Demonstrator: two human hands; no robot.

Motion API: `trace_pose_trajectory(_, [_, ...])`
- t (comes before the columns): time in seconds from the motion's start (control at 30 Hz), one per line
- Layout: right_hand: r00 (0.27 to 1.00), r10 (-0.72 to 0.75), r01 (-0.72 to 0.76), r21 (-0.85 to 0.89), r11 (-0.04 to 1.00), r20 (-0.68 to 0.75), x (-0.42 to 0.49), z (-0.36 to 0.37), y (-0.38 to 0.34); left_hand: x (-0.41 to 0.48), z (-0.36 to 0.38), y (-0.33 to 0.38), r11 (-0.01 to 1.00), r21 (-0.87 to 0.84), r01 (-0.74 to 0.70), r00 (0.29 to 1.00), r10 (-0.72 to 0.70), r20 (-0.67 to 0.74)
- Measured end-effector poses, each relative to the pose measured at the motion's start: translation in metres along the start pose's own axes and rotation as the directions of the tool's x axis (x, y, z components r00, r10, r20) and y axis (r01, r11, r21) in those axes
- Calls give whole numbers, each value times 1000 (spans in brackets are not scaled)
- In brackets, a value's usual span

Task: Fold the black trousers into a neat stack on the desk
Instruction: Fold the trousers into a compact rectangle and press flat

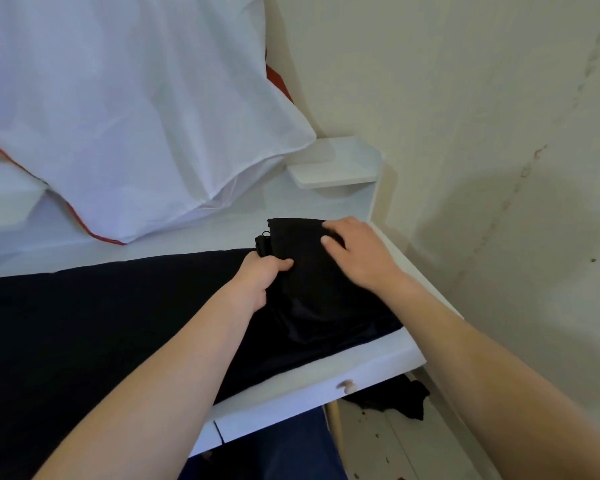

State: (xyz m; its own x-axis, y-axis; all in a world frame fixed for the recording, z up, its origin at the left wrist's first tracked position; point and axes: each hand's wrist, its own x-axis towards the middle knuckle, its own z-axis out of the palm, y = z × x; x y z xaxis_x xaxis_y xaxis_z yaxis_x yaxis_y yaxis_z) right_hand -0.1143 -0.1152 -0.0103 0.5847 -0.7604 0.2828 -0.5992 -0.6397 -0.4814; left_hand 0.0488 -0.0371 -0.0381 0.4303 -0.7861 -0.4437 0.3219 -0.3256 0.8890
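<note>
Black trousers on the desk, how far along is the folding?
Partly done. One end of the black trousers is already doubled over near the right end of the desk. In hand: the left hand grips the folded edge, and the right hand presses flat on top. Left: a long stretch still lies spread out to the left and needs folding into the stack.

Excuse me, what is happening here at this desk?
A person is folding black trousers on a white desk. The left hand grips a bunched edge of the cloth, and the right hand lies flat on the folded part near the far right corner. Most of the fabric is spread out to the left, not yet folded.
</note>
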Motion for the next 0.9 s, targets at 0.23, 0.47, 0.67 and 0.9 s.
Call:
trace_pose_trajectory(0.23, [954,124,-19,-358,934,272,-10,36,37,3,2,-7,1000,13,-3,999,3,-51])
trace_pose_trajectory(0.47, [956,42,87,-417,905,289,-25,50,37,18,13,-10,990,103,-92,972,112,-208])
trace_pose_trajectory(0.67, [959,-13,116,-349,930,283,-26,43,23,16,-2,-6,996,-85,24,997,-30,-72])
trace_pose_trajectory(0.9, [995,27,-17,-106,994,93,-21,46,-38,10,-15,-4,951,-276,140,988,-115,105])
